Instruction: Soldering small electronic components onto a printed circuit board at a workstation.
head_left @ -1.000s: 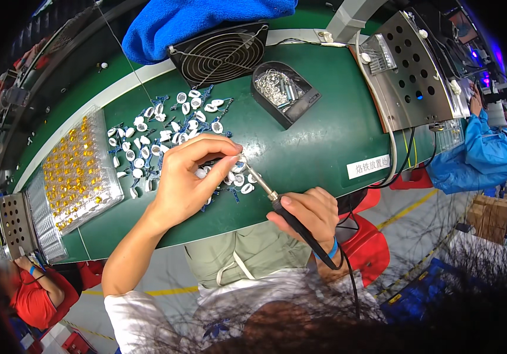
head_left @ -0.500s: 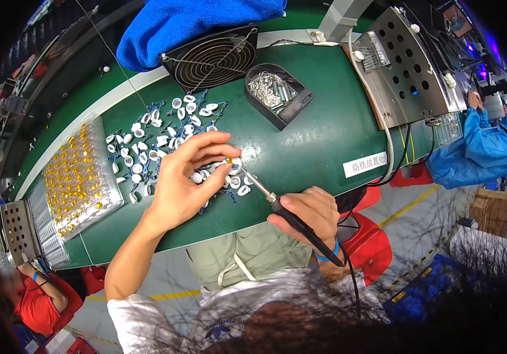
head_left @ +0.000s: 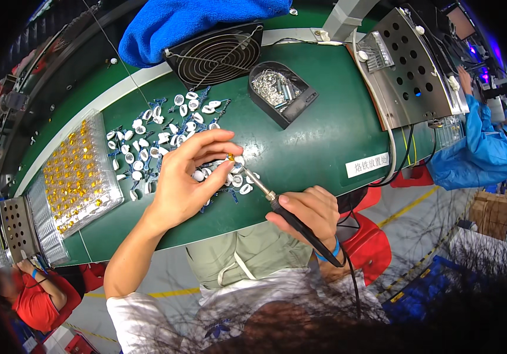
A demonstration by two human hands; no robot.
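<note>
Pointing up and to the left in the head view, the soldering iron sits in my right hand, its fingers clamped around the black handle. My left hand has its thumb and fingertips nearly together, with a small white piece and an amber bit at the gap. That grip looks pinched on the pieces, but they are too small for me to tell exactly how each is held. The iron's tip ends just beside them, over the desk; I can't tell whether it touches.

What has changed over the last second is the left hand: its fingers have opened slightly and the amber bit now shows between them, where I couldn't see it before. The iron has hardly shifted. I judge that the two parts are now set together for the iron, so a steady pinch matters, with fingertips this near the hot end.

Left of the hand I see scattered white cups with blue strips, then a clear tray of amber pieces. A black bin of metal bits stands beyond.
</note>
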